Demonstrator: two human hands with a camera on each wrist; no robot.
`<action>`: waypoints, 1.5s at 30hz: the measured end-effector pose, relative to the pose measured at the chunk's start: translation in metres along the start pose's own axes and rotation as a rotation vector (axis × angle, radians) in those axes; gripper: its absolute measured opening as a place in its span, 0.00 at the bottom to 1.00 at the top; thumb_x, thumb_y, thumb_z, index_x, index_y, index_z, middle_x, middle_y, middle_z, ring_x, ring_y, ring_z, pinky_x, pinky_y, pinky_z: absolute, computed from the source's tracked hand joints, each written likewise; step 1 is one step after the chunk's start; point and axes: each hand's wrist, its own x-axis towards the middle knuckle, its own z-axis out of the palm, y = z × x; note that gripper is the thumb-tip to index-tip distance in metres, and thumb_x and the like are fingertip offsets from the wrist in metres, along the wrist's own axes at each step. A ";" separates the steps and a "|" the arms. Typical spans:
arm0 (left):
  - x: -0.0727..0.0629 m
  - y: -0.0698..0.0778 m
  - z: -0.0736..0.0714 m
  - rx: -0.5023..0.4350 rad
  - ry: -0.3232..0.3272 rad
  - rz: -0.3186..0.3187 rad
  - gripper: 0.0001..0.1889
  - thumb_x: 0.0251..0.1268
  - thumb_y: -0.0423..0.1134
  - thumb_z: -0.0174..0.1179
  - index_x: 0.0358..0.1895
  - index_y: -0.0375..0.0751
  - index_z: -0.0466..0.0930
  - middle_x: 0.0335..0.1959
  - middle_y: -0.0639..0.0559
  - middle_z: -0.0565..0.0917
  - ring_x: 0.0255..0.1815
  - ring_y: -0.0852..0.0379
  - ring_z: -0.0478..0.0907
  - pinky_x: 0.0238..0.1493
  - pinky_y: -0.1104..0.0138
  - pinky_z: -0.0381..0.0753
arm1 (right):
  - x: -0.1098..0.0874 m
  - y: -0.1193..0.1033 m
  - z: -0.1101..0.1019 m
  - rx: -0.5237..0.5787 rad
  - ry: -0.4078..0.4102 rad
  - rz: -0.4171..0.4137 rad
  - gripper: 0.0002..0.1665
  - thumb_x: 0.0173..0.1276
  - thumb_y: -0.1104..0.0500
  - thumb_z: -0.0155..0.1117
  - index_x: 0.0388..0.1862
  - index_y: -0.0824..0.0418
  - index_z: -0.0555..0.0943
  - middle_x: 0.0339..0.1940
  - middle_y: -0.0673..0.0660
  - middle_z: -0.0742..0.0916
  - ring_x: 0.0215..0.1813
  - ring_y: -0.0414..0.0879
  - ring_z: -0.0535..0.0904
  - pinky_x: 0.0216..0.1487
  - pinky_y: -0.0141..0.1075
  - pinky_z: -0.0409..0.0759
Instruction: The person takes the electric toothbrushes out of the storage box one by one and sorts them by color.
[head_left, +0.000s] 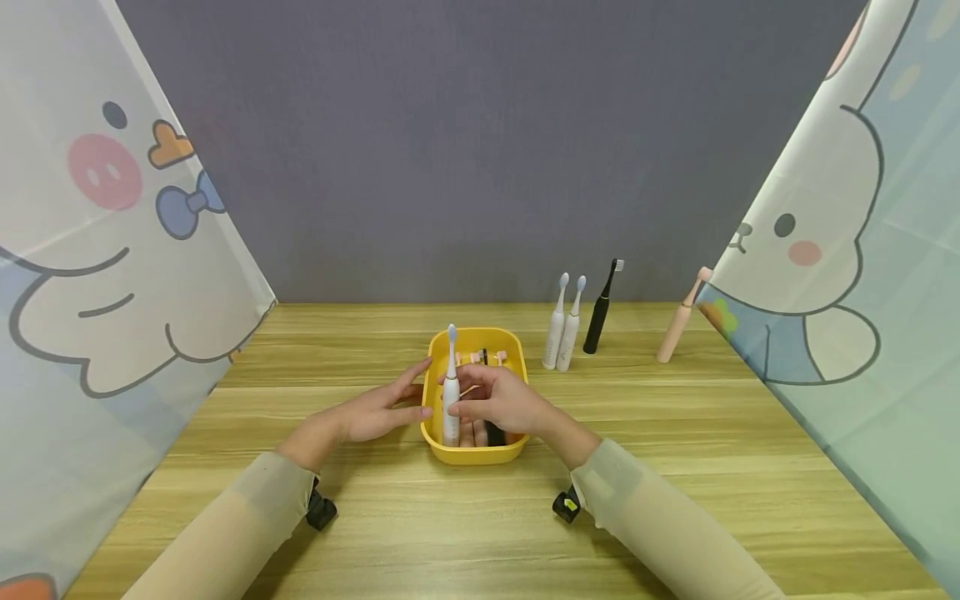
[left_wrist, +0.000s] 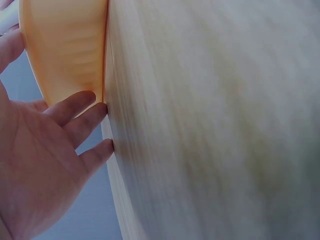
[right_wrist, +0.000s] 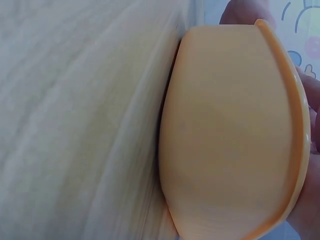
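A yellow plastic bin (head_left: 472, 457) stands on the table, its outer wall (right_wrist: 230, 130) filling much of the right wrist view. My right hand (head_left: 504, 398) reaches over the bin's right side and holds a white electric toothbrush (head_left: 451, 404) by its handle, thumb and fingers around it. The toothbrush is upright at the bin's left side, brush head up. Along the bin's left wall rests my left hand (head_left: 375, 412), its fingers spread and fairly straight; the left wrist view has these fingertips (left_wrist: 86, 98) low by the wall. Pink brush heads (head_left: 501, 357) and a black handle (head_left: 495, 435) show inside.
Right of the bin, two white electric toothbrushes (head_left: 561, 337) stand side by side. Beyond them are a black toothbrush (head_left: 597, 321) and, farther right, a pink one (head_left: 677, 332). A grey panel (head_left: 465, 150) rises behind the wooden table (head_left: 450, 533), with printed cloths at both sides.
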 end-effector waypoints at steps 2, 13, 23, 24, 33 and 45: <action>0.000 0.000 0.000 0.001 0.001 0.000 0.49 0.83 0.65 0.56 0.93 0.64 0.34 0.87 0.39 0.67 0.88 0.36 0.62 0.87 0.33 0.56 | -0.001 0.000 0.001 -0.013 0.007 -0.007 0.25 0.80 0.59 0.73 0.70 0.65 0.82 0.58 0.59 0.91 0.56 0.46 0.89 0.58 0.37 0.90; 0.000 0.001 0.000 -0.001 0.006 0.008 0.49 0.84 0.63 0.57 0.93 0.62 0.35 0.86 0.37 0.67 0.87 0.35 0.63 0.87 0.33 0.56 | -0.005 -0.011 -0.006 0.010 0.049 -0.048 0.25 0.81 0.61 0.70 0.72 0.67 0.80 0.63 0.63 0.88 0.60 0.54 0.89 0.62 0.41 0.90; -0.001 -0.001 0.001 0.011 0.003 0.012 0.50 0.84 0.63 0.56 0.93 0.57 0.34 0.86 0.36 0.67 0.88 0.34 0.62 0.87 0.33 0.54 | -0.010 -0.019 -0.021 0.026 0.096 -0.028 0.25 0.78 0.65 0.72 0.72 0.65 0.81 0.58 0.65 0.90 0.56 0.51 0.90 0.54 0.43 0.94; -0.001 -0.001 0.001 0.014 0.003 0.015 0.50 0.84 0.63 0.56 0.93 0.56 0.34 0.86 0.35 0.67 0.88 0.34 0.62 0.87 0.32 0.54 | -0.011 -0.020 -0.023 0.021 0.099 -0.033 0.26 0.78 0.65 0.71 0.72 0.66 0.81 0.58 0.66 0.90 0.56 0.52 0.90 0.54 0.43 0.94; -0.001 0.001 0.002 0.003 0.009 -0.002 0.50 0.83 0.65 0.57 0.93 0.62 0.34 0.86 0.37 0.67 0.88 0.37 0.63 0.88 0.36 0.55 | -0.024 -0.025 -0.047 -0.025 0.160 -0.034 0.26 0.78 0.65 0.72 0.72 0.67 0.81 0.61 0.67 0.89 0.59 0.58 0.90 0.54 0.41 0.93; 0.000 0.001 0.001 0.008 0.006 -0.002 0.50 0.83 0.64 0.57 0.93 0.63 0.33 0.86 0.37 0.66 0.88 0.37 0.63 0.88 0.36 0.55 | -0.046 -0.022 -0.081 -0.060 0.270 -0.042 0.26 0.77 0.65 0.73 0.72 0.64 0.82 0.58 0.66 0.89 0.57 0.55 0.91 0.53 0.44 0.94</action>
